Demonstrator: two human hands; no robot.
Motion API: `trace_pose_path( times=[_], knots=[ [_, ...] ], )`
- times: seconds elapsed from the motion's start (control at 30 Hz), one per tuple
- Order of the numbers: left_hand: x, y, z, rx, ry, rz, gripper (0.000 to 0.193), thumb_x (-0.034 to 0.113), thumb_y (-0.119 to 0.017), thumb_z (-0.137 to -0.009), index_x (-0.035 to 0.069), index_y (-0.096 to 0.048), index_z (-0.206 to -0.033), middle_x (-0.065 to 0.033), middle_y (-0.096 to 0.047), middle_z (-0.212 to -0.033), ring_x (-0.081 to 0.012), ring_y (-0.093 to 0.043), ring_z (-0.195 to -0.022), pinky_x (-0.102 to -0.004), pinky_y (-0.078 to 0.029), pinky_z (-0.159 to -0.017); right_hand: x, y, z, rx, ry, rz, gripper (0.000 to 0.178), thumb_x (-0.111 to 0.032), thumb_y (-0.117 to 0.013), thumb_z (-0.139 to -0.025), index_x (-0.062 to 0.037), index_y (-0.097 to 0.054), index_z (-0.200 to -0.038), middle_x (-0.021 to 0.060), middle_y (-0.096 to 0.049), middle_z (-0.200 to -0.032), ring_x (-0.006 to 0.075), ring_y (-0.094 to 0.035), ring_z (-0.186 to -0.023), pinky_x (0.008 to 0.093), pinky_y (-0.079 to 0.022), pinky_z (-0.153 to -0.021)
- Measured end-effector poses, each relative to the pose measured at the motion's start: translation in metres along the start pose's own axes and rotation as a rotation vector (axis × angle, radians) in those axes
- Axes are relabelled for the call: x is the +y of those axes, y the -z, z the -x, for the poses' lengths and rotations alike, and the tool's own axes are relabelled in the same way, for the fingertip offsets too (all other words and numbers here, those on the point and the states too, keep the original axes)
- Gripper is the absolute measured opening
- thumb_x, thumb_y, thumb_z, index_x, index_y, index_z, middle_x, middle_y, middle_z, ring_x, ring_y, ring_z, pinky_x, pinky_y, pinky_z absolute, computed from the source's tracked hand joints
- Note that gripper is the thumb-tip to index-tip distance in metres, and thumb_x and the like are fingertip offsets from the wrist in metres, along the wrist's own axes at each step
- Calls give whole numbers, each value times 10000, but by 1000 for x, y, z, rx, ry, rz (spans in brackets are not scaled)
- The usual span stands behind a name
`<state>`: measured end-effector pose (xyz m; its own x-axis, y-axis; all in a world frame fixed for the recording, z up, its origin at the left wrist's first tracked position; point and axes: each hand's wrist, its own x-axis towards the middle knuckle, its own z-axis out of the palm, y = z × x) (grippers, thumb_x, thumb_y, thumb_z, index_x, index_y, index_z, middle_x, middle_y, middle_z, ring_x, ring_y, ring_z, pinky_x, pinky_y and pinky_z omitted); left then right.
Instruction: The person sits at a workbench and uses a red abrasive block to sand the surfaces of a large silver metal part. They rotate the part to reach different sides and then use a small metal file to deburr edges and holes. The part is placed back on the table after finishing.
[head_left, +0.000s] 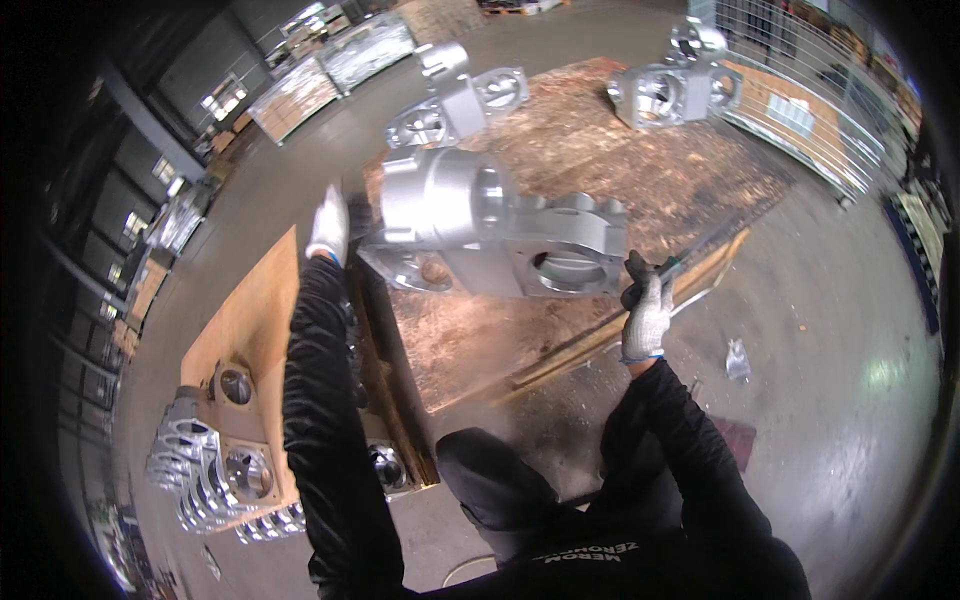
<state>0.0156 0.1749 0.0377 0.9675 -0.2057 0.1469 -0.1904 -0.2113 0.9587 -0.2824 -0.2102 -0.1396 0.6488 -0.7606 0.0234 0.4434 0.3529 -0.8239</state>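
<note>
A large metal casting lies on the near part of a wooden board. The left hand is at its left end and the right hand at its right end. Two more castings stand further on the same board (one far left, one far right). More metal parts lie on a second board, near left.

A factory or metalworking hall is shown. Machined metal castings are laid on wooden pallets over a concrete floor. More castings are stacked nearby.
</note>
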Motion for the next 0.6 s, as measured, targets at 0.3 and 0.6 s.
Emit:
trace_pose_path(
  times=[0.3, 0.6],
  knots=[
    [150, -105, 21, -88, -300, -1384, 422, 304, -456, -1039, 40, -641, -1311, -285, -666, -1263, -431, -629, -1205, -471, -490, -1008, -37, 51, 65, -85, 102, 220, 300, -114, -624, -1027, 2, -511, -1280, 134, -753, -1086, 169, -731, -953, 245, -508, -666],
    [85, -67, 144, 106, -223, -446, 301, 229, -507, -1037, 7, -669, -1160, -187, -718, -1024, -313, -700, -904, -426, -560, -816, -90, 98, 61, -271, -153, 534, 403, -227, -643, -1046, -40, -584, -1398, 16, -702, -906, 57, -568, -643, 232, -470, -569]
  ],
)
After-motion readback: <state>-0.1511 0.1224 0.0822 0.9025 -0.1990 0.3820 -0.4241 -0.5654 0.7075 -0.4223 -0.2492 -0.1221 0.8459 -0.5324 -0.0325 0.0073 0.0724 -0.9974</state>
